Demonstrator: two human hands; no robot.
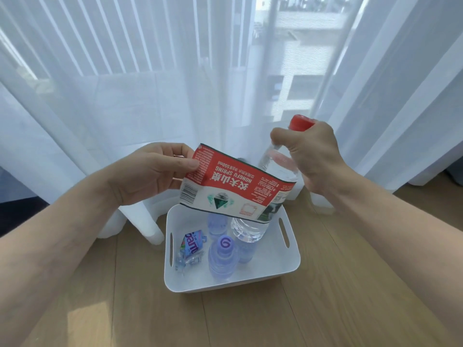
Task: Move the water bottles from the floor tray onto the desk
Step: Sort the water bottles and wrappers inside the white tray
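A clear water bottle (250,227) with a red cap hangs tilted above the white floor tray (290,261). My right hand (310,156) grips its neck just under the cap. Its red and white label (233,186) is peeled away from the body and stretched to the left, pinched at its free end by my left hand (155,171). Inside the tray stand small bottles with purple caps: one in front (223,256), one behind it on the right (246,249), one at the back (216,225), partly hidden by the label.
A crumpled blue wrapper (194,242) and a scrap of clear plastic (184,261) lie in the tray's left part. The tray sits on a wooden floor (350,296) against white sheer curtains (125,108) and a window. No desk shows.
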